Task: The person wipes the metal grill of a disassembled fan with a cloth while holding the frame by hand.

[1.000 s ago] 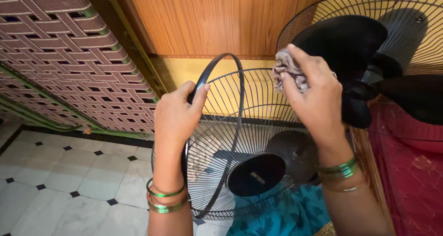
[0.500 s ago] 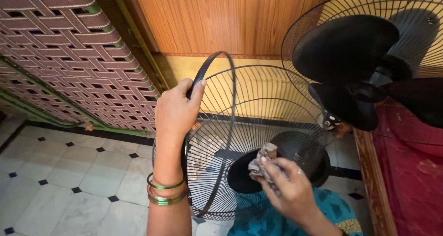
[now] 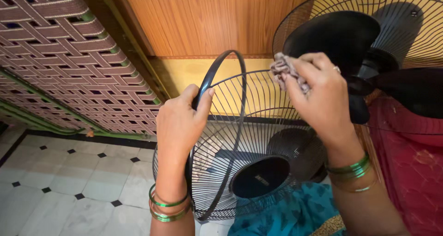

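Observation:
My left hand (image 3: pixel 181 125) grips the black outer rim of a detached wire fan guard (image 3: pixel 240 148), held upright in front of me, its black centre disc facing right. My right hand (image 3: pixel 320 95) is closed on a crumpled grey-brown cloth (image 3: pixel 285 71) and presses it against the guard's upper wires. Green bangles sit on both wrists. Behind my right hand stands the fan (image 3: pixel 369 56) itself, with black blades, motor housing and rear wire guard.
A woven maroon and cream bed frame (image 3: pixel 60 56) leans at the left. Wooden panelling (image 3: pixel 207 19) and a yellow wall strip lie behind. White floor tiles (image 3: pixel 60 185) with black diamonds are at lower left, a red patterned cloth (image 3: pixel 410 171) at right, teal fabric (image 3: pixel 300 215) below.
My right hand with the cloth has risen from the guard's centre disc low down to the upper wires. One second ago it was also up there. My left hand has kept its grip.

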